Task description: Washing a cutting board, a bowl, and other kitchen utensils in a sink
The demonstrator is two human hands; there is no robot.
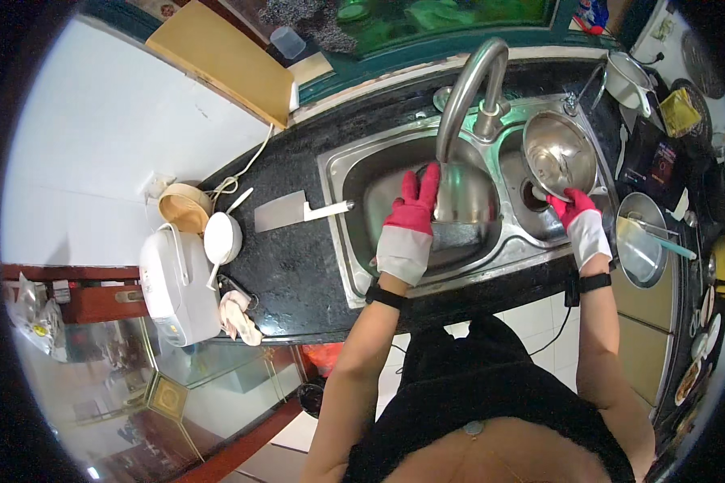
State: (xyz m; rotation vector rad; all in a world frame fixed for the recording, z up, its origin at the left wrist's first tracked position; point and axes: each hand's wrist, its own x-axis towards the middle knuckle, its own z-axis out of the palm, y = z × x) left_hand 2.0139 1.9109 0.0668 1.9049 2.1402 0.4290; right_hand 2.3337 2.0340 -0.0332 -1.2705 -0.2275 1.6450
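Observation:
My left hand (406, 226), in a pink and white rubber glove, is raised over the large sink basin (362, 181). Its fingers are apart and point at the spout of the curved steel faucet (468, 90); nothing shows in its grasp. What looks like a thin stream of water drops beside the fingers. My right hand (577, 220), gloved alike, grips the near rim of a round stainless steel bowl (559, 151). That bowl is tilted above the small sink basin (513, 205) and partly covers it. A drain opening shows beneath the bowl.
A cleaver (284, 211) with a white handle lies left of the sink, its handle end over the rim. Farther left stand a white rice cooker (178, 284), a white ladle and pot (222, 238), and a cloth (240, 317). A strainer bowl (640, 241) sits at the right.

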